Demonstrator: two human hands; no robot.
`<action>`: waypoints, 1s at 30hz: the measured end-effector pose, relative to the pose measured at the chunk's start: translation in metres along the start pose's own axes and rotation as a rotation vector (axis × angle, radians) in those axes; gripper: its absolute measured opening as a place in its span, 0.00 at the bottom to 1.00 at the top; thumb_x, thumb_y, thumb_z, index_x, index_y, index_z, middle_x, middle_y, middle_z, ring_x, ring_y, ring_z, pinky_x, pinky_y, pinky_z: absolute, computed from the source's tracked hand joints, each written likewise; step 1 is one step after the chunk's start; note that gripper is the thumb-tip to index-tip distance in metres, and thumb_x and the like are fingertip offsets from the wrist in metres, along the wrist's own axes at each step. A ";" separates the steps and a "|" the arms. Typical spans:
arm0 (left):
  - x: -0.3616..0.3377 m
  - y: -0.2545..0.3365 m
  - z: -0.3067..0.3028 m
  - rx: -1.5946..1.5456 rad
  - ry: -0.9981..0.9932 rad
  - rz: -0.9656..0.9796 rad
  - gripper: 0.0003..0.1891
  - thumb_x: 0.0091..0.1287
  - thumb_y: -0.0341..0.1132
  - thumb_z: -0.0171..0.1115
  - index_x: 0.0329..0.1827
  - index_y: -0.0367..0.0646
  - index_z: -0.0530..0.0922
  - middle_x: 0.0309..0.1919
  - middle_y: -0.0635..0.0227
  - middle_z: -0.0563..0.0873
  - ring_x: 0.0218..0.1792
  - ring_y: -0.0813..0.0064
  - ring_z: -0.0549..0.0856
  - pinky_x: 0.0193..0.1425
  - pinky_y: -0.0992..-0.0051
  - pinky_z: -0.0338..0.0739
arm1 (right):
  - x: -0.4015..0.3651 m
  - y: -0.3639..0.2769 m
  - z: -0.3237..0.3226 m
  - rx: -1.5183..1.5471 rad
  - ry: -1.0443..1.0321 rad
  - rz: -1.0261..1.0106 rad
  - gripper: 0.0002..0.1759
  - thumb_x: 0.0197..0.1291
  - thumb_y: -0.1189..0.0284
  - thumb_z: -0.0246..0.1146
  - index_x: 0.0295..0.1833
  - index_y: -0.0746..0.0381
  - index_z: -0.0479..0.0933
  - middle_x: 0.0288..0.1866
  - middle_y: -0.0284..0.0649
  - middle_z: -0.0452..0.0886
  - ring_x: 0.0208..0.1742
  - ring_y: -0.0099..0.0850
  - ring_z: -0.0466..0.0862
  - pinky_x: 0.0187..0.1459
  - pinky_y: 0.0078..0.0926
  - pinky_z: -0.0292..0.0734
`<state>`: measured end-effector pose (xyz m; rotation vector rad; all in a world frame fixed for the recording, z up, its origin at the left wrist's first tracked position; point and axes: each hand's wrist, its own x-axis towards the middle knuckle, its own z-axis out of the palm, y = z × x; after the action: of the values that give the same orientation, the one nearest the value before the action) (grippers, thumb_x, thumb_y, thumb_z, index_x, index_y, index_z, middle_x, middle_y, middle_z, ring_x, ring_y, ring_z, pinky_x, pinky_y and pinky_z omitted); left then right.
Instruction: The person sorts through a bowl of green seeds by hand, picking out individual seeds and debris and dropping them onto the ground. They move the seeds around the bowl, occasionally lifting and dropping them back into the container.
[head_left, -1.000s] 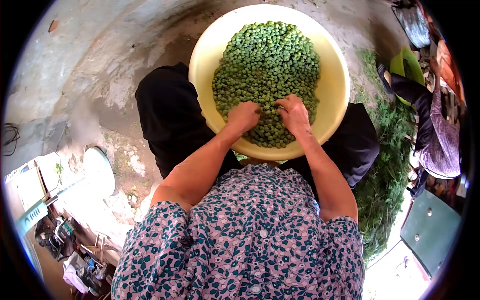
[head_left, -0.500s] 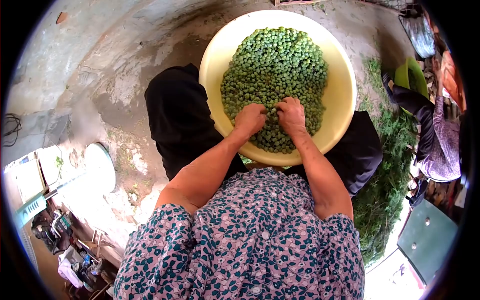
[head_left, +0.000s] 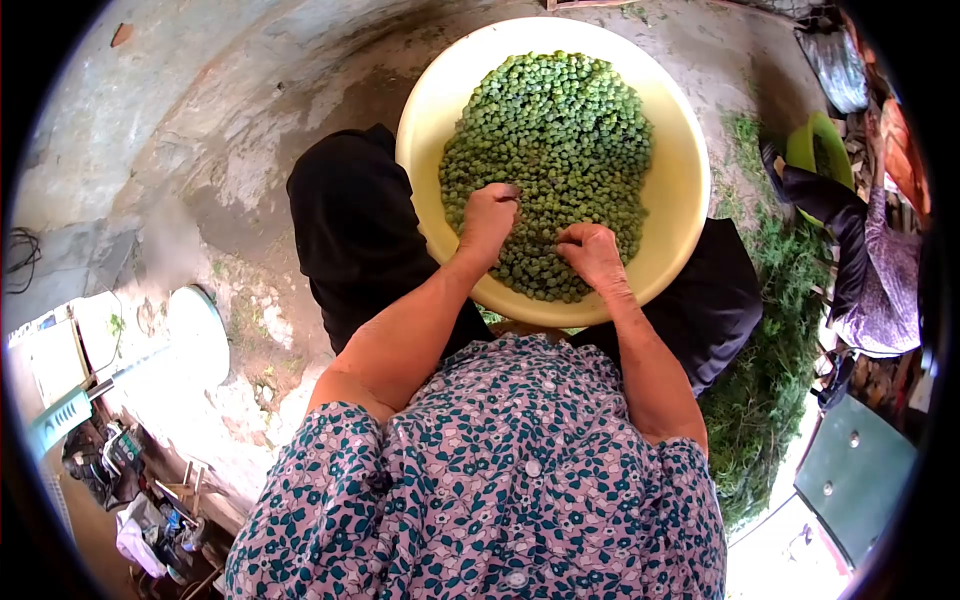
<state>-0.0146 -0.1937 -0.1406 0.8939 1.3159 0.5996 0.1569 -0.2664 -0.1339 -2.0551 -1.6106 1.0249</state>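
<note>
A large pale yellow basin [head_left: 683, 180] stands between my knees. Heaped inside it are many small round green berries [head_left: 560, 120] whose exact kind I cannot make out. My left hand [head_left: 487, 222] is over the left part of the heap, fingers pinched together with a dark bit at their tips, too small to name. To its right and a little lower, my right hand [head_left: 595, 252] hangs over the near part of the heap, thumb and fingertips pressed together. What these fingertips hold, if anything, is hidden.
On the right, leafy green branches [head_left: 765, 420] lie on the ground beside my leg. Beyond them another person in a purple patterned top [head_left: 885, 290] sits by a green basin [head_left: 800, 150]. A white round fan [head_left: 200, 335] and clutter stand at left.
My left hand has lifted up and a little left from the berries, its fingers now closed at a dark bit. My right hand has drawn slightly toward me, fingers pinched.
</note>
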 end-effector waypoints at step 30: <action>0.004 0.009 -0.004 -0.246 0.236 -0.115 0.11 0.60 0.23 0.51 0.43 0.37 0.80 0.28 0.68 0.82 0.24 0.80 0.77 0.25 0.78 0.71 | 0.020 0.022 0.002 -0.075 0.387 -0.098 0.08 0.48 0.76 0.66 0.36 0.63 0.81 0.34 0.44 0.80 0.36 0.39 0.81 0.40 0.34 0.76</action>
<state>-0.0167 -0.1849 -0.1355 0.5544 1.4570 0.7748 0.1728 -0.2543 -0.1556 -2.0423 -1.5439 0.4990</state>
